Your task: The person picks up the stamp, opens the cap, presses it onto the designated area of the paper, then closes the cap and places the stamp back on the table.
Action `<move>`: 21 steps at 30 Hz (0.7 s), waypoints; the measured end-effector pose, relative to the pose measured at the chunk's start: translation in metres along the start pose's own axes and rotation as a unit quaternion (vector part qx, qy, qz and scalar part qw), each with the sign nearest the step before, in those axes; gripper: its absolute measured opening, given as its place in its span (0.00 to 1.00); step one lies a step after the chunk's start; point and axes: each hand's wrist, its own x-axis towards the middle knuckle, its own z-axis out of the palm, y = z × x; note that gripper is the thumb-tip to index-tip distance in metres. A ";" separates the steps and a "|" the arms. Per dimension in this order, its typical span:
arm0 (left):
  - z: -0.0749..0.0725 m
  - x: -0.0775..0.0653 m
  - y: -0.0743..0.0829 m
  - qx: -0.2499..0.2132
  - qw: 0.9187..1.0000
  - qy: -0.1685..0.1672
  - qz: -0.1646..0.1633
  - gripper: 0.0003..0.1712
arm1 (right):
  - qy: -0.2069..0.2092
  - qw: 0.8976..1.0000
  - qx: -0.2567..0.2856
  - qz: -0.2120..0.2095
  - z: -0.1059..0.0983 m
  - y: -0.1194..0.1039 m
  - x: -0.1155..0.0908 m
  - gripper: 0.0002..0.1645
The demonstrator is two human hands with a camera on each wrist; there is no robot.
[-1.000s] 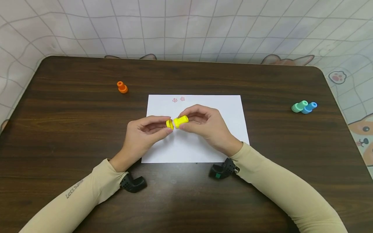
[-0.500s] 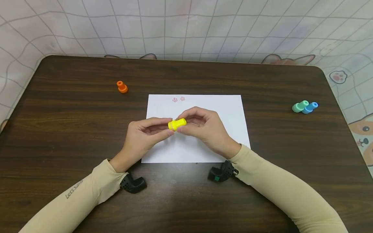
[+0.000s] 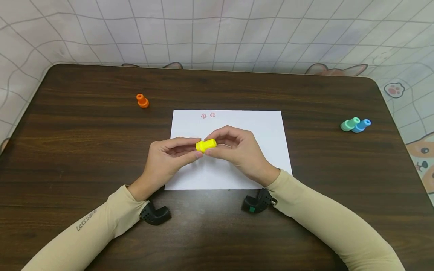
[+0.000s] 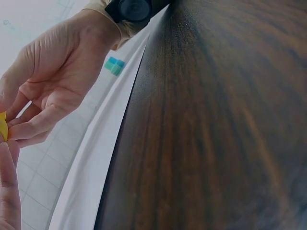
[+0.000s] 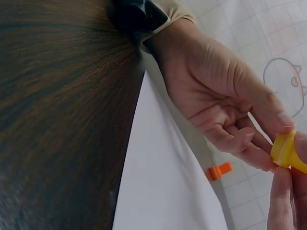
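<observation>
Above the white paper [image 3: 230,165], both hands meet at a small yellow stamp [image 3: 207,145]. My left hand [image 3: 162,153] pinches its cap end between thumb and fingertips. From the other side, my right hand [image 3: 237,147] pinches the stamp's body with thumb and index finger. Cap and body sit together, with a thin seam between them visible on the yellow stamp [image 5: 283,149] in the right wrist view. Only a sliver of the yellow stamp [image 4: 3,126] shows at the left wrist view's edge. Two small red flower prints [image 3: 208,115] mark the paper's top.
An orange stamp [image 3: 142,101] stands on the dark wooden table [image 3: 84,150] at the far left. Toward the right side, a green stamp [image 3: 350,124] and a blue stamp [image 3: 361,125] stand side by side. A grid-patterned cloth [image 3: 217,34] lies beyond the table's back edge.
One second ago the yellow cap and the stamp's body were apart; my right hand has moved slightly left and down, and the two parts are now together.
</observation>
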 end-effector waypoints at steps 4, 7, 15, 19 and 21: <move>-0.001 0.000 0.000 0.001 1.000 -0.002 -0.002 0.24 | 0.009 1.000 -0.011 0.006 0.001 -0.001 0.000 0.18; -0.002 0.000 0.000 0.004 1.000 -0.002 -0.005 0.24 | 0.012 1.000 -0.019 0.007 0.001 -0.001 0.000 0.18; -0.002 0.001 0.002 0.007 1.000 -0.003 -0.007 0.23 | 0.011 1.000 -0.020 0.009 0.002 -0.003 -0.001 0.18; -0.001 0.003 0.003 0.005 1.000 -0.007 -0.010 0.22 | 0.012 1.000 -0.023 0.011 0.002 -0.006 -0.001 0.18; -0.001 0.004 0.004 0.009 1.000 -0.012 -0.012 0.22 | 0.014 0.999 -0.031 0.009 0.001 -0.008 -0.001 0.18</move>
